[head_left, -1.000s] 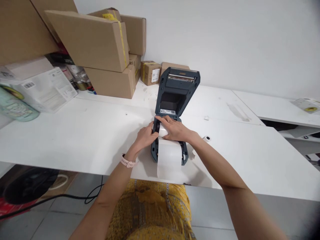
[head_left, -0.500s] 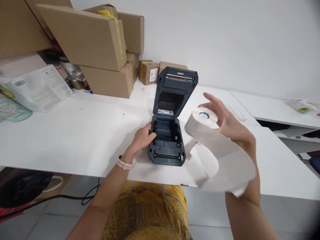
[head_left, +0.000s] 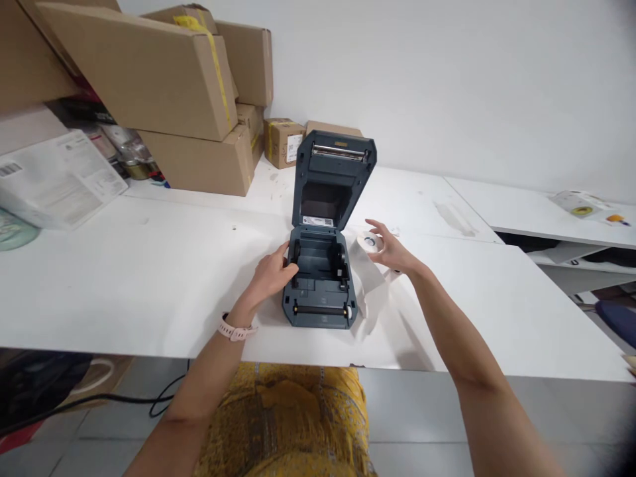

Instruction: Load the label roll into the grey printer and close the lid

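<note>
A dark grey label printer [head_left: 320, 291] stands on the white table with its lid [head_left: 332, 172] tilted up and back. Its inner roll bay shows no roll, and a black roller runs across the front. My left hand [head_left: 272, 271] grips the printer's left side, thumb over the rim and fingers outside. To the right of the printer, my right hand [head_left: 390, 248] is closed around a white label roll [head_left: 368, 242], whose core faces up. A loose strip of label paper [head_left: 373, 288] hangs from the roll toward the table beside the printer.
Cardboard boxes [head_left: 149, 73] are stacked at the back left, with a small taped box [head_left: 283, 142] behind the printer. A white printed carton [head_left: 62, 182] lies at the far left. Another wrapped roll [head_left: 579, 204] sits on the right-hand shelf unit. The table's front edge is close to my body.
My right hand has lowered the label roll and brought it leftward, close to the printer's right side. The loose paper strip now hangs down near the table. My left hand keeps its grip.
</note>
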